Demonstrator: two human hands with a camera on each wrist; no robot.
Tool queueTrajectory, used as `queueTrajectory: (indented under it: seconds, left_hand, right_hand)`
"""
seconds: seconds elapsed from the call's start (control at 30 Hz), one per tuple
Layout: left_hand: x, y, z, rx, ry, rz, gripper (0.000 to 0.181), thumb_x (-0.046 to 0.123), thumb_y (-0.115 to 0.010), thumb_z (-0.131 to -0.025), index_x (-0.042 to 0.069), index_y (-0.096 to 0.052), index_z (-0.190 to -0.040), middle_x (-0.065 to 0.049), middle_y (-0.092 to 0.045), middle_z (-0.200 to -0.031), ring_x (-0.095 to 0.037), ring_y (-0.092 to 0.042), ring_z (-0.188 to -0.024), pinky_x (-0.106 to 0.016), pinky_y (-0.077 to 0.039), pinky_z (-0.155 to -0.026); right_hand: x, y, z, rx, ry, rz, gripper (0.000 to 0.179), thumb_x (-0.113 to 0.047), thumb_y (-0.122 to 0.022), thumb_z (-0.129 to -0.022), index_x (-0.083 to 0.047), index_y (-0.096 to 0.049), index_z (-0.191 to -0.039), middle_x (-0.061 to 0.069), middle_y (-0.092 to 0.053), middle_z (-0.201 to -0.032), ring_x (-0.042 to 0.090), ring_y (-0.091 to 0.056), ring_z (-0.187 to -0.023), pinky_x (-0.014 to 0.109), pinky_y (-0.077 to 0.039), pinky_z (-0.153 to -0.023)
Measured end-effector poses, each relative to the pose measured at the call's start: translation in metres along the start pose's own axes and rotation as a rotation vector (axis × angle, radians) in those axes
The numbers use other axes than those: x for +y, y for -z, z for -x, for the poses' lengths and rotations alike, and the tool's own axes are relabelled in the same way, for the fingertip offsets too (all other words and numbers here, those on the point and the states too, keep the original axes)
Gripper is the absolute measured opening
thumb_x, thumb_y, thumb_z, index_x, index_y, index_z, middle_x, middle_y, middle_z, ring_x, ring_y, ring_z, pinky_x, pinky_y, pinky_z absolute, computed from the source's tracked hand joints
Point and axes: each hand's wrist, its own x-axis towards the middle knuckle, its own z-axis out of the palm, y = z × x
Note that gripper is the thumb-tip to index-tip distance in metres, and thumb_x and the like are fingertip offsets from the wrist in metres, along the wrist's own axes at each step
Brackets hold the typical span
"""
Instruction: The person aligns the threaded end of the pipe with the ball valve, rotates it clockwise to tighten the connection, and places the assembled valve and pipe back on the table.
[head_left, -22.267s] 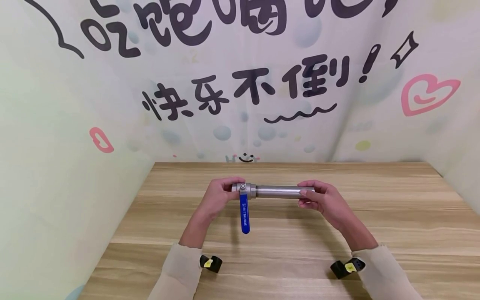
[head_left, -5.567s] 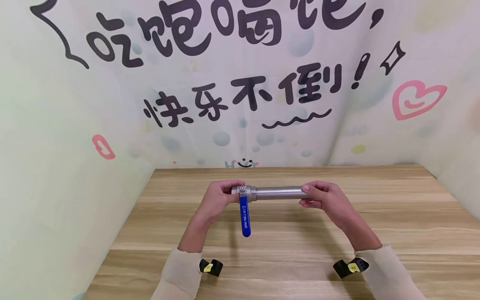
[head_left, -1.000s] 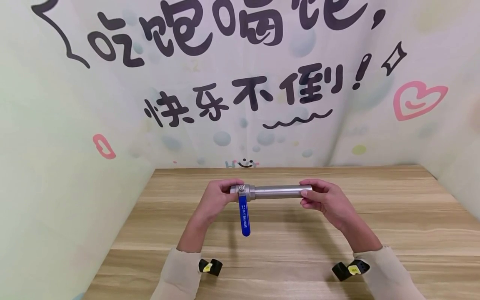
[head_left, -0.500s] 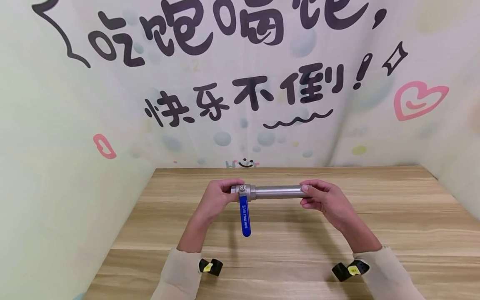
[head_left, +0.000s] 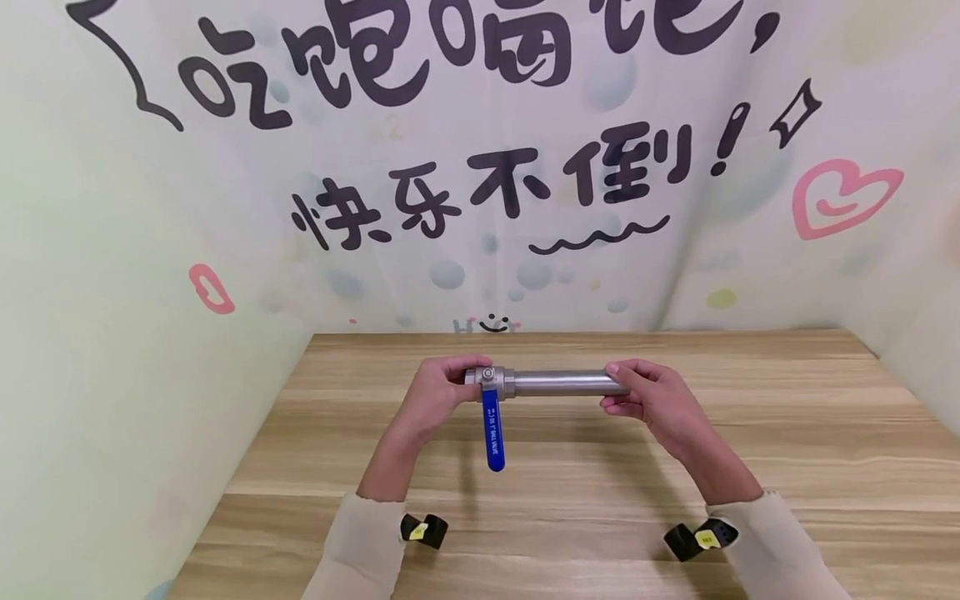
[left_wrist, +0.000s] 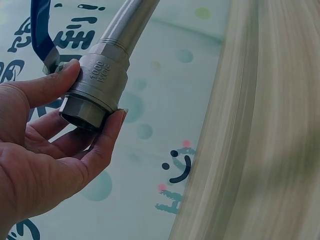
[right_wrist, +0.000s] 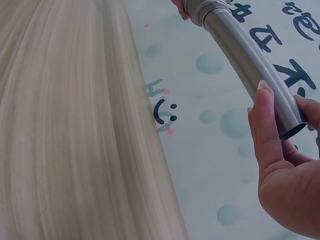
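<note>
A steel ball valve with a blue lever handle is joined to a straight metal pipe, the pair held level above the table. My left hand grips the valve body at the left, thumb in front and fingers behind. In the left wrist view the valve shows raised "1000 WOG" lettering and its open hex end. At the other end my right hand pinches the pipe between thumb and fingers. The right wrist view shows the pipe's open end between those fingers. The lever points toward me.
Beneath the hands is a wood-grain table. A white printed backdrop rises along its far edge, with pale walls at both sides. Black wrist cameras sit at the beige sleeves.
Over the last second my right thumb has slid from the pipe's front up toward its top. My left hand keeps its hold on the valve; the lever still points toward me.
</note>
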Motion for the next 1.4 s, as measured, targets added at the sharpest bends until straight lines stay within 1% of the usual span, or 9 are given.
queueTrajectory:
  seconds: [0.13,0.33,0.43,0.6,0.73,0.87,1.07,1.2,1.4]
  left_hand:
    - [0.0013,-0.0008,-0.0004,-0.001,-0.001,0.0,0.031,-0.009,-0.067,-0.082,0.002,-0.071,-0.111,-0.014,-0.067,-0.108,-0.031,-0.06,-0.096,-0.03,-0.054,-0.076]
    - [0.0007,-0.001,-0.0001,-0.006,-0.002,0.0,0.031,-0.009,-0.067,-0.082,0.002,-0.071,-0.111,-0.015,-0.067,-0.107,-0.031,-0.06,-0.094,-0.031,-0.054,-0.076]
    - [0.0002,-0.0007,0.0,-0.002,-0.001,0.001,0.032,-0.009,-0.066,-0.082,0.002,-0.071,-0.111,-0.015,-0.067,-0.107,-0.031,-0.06,-0.094,-0.031,-0.054,-0.076]
    - [0.0006,-0.0006,-0.0003,-0.004,-0.001,-0.002,0.032,-0.009,-0.066,-0.082,0.002,-0.071,-0.111,-0.015,-0.067,-0.108,-0.03,-0.06,-0.094,-0.03,-0.054,-0.076]
    - [0.0008,-0.0005,-0.0005,0.002,-0.007,-0.011,0.031,-0.008,-0.067,-0.082,0.002,-0.071,-0.111,-0.015,-0.067,-0.109,-0.026,-0.06,-0.094,-0.029,-0.053,-0.076]
    - [-0.0001,0.0001,-0.0006,0.01,-0.005,-0.007,0.03,-0.007,-0.068,-0.082,0.002,-0.072,-0.11,-0.013,-0.067,-0.108,-0.024,-0.06,-0.094,-0.029,-0.053,-0.077]
    - [-0.0012,0.0017,-0.0006,0.014,0.002,0.006,0.03,-0.007,-0.067,-0.082,0.004,-0.072,-0.109,-0.013,-0.067,-0.107,-0.027,-0.061,-0.094,-0.031,-0.053,-0.078]
    - [-0.0011,0.0018,-0.0008,0.014,0.0,0.0,0.03,-0.007,-0.068,-0.082,0.004,-0.072,-0.109,-0.013,-0.068,-0.107,-0.024,-0.061,-0.092,-0.031,-0.053,-0.077]
    - [-0.0009,0.0014,-0.0006,0.018,-0.002,-0.004,0.03,-0.007,-0.068,-0.082,0.004,-0.072,-0.109,-0.012,-0.068,-0.106,-0.023,-0.061,-0.09,-0.031,-0.053,-0.077]
  right_hand:
    - [-0.0003,0.0002,0.0,0.011,0.001,-0.006,0.038,-0.028,-0.063,-0.095,0.005,-0.057,-0.112,0.009,-0.065,-0.091,0.015,-0.069,-0.074,0.029,-0.058,-0.073]
    - [0.001,0.0022,0.0001,0.0,0.012,-0.081,0.023,-0.025,-0.065,-0.094,-0.007,-0.067,-0.109,0.008,-0.064,-0.097,0.015,-0.07,-0.073,0.03,-0.058,-0.072]
    - [0.0016,0.003,0.0005,-0.018,0.009,-0.114,0.023,-0.022,-0.064,-0.094,-0.007,-0.069,-0.11,0.008,-0.064,-0.1,0.016,-0.07,-0.074,0.03,-0.058,-0.073]
    - [0.002,0.0047,0.0011,-0.048,0.016,-0.161,0.02,-0.017,-0.063,-0.095,-0.004,-0.071,-0.107,0.007,-0.066,-0.096,0.015,-0.07,-0.073,0.029,-0.058,-0.071]
    - [0.0021,0.0064,0.0003,-0.085,0.043,-0.168,0.022,-0.012,-0.063,-0.095,0.002,-0.068,-0.11,0.006,-0.066,-0.097,0.015,-0.069,-0.073,0.029,-0.058,-0.071]
    - [0.0018,0.0074,0.0,-0.135,0.075,-0.144,0.025,-0.003,-0.062,-0.093,0.005,-0.064,-0.116,0.007,-0.063,-0.105,0.016,-0.069,-0.077,0.03,-0.058,-0.074]
    - [0.0017,0.009,0.0005,-0.203,0.122,-0.144,0.035,0.014,-0.057,-0.086,0.0,-0.064,-0.117,0.01,-0.056,-0.112,0.016,-0.068,-0.082,0.029,-0.057,-0.077]
    - [0.0019,0.009,0.0,-0.218,0.129,-0.165,0.034,0.015,-0.058,-0.086,-0.001,-0.064,-0.116,0.009,-0.056,-0.111,0.016,-0.068,-0.082,0.029,-0.057,-0.077]
    - [0.0008,0.009,0.0009,-0.184,0.097,-0.187,0.028,0.008,-0.061,-0.089,-0.004,-0.065,-0.114,0.01,-0.056,-0.104,0.017,-0.069,-0.08,0.029,-0.057,-0.077]
